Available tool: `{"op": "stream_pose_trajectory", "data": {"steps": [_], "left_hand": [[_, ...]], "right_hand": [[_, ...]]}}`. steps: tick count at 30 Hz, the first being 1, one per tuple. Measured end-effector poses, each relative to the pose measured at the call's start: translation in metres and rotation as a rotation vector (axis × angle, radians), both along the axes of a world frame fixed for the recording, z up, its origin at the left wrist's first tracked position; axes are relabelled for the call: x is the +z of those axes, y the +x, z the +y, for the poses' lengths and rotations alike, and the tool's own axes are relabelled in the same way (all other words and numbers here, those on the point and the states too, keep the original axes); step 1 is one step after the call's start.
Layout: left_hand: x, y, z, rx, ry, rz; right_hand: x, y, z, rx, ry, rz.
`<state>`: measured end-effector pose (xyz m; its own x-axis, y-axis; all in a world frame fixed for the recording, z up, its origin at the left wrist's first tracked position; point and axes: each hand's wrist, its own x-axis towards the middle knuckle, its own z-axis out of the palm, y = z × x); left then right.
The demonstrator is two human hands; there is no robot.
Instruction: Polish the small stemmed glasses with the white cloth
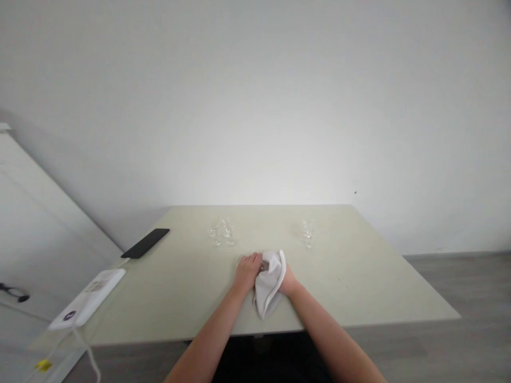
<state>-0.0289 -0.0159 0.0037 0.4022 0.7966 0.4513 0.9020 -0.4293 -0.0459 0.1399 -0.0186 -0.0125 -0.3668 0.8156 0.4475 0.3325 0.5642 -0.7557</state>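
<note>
Near the front of the table, my left hand [248,271] is closed around a small clear glass [262,267], mostly hidden by the fingers and the fabric. My right hand [288,282] grips a whitish cloth [269,284] that is bunched against the glass and hangs down in a point. Its fingers are behind the fabric. Farther back on the left stand clear stemmed glasses [227,232], close together. Another clear stemmed glass [307,234] is at the back right.
A black flat slab [146,243] lies at the left edge of the pale table [359,287]. In front of it, a white device [88,299] with a cable sits at the table's left corner. A white cabinet [35,229] stands left, and a wall [263,106] runs behind.
</note>
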Motion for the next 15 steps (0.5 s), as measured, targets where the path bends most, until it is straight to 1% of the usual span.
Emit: {"op": "stream_pose_trajectory", "data": {"steps": [1,3,6,8,11,13,15], "left_hand": [[0.0,0.0,0.001,0.008,0.001,-0.005],[0.0,0.001,0.001,-0.001,0.042,-0.03],[0.002,0.003,0.002,-0.095,0.147,-0.049],[0.003,0.005,0.002,-0.138,0.192,-0.029],[0.002,0.005,0.002,-0.099,0.175,-0.007],[0.001,0.003,0.003,-0.072,0.128,-0.008],[0.0,0.002,0.004,-0.048,0.078,-0.016]], "right_hand": [[0.0,-0.001,0.001,0.0,0.022,-0.006],[-0.002,-0.002,0.005,-0.059,0.011,0.041],[-0.007,0.001,0.016,-0.177,-0.037,0.103],[-0.008,0.004,0.02,-0.199,-0.044,0.098],[-0.004,0.006,0.016,-0.172,-0.038,0.092],[0.003,0.004,0.008,-0.114,-0.019,0.09],[0.012,0.0,-0.001,-0.026,0.028,0.079]]}}
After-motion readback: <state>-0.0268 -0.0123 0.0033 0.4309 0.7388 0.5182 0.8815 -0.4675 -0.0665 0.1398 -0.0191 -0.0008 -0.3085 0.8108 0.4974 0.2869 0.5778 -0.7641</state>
